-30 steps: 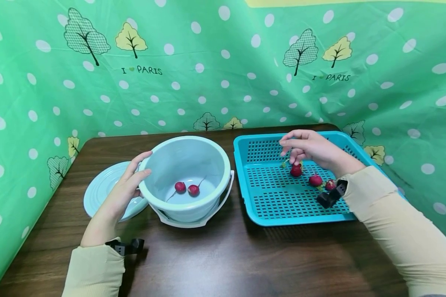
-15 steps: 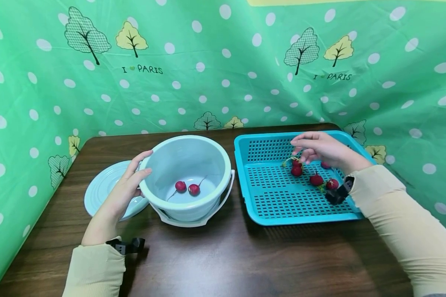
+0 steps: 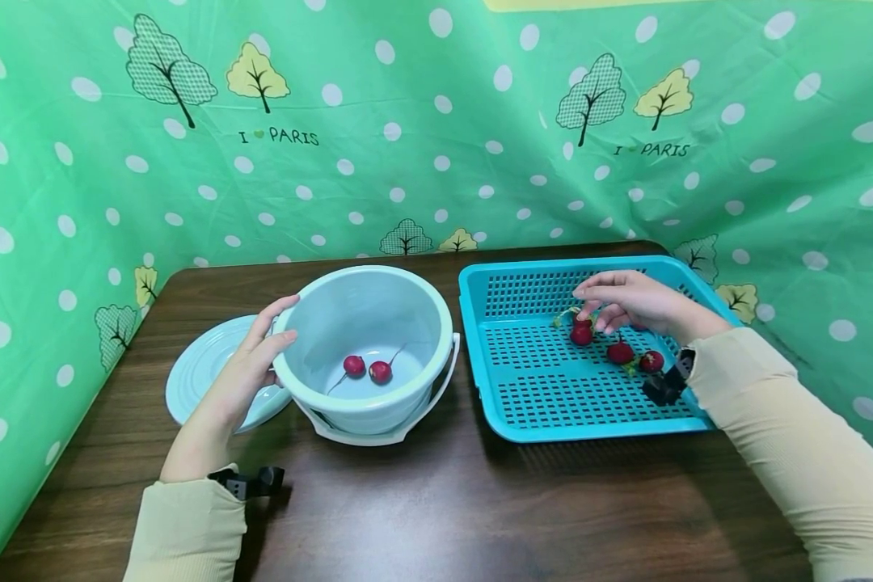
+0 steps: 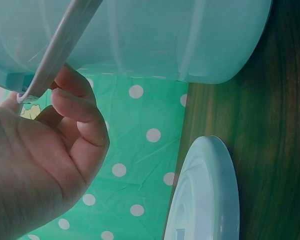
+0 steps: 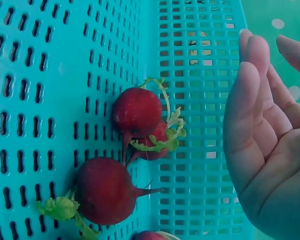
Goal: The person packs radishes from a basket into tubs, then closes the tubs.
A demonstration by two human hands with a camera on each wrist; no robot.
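A person's left hand grips a pale blue bucket by its rim, thumb and fingers curled. The right hand, fingers and thumb apart and holding nothing, reaches over red radishes in a turquoise basket, just right of the bucket. Two more radishes lie on the bucket's floor. Left of the bucket, a round lid rests on a dark wooden table. Behind the bucket hangs green dotted cloth.
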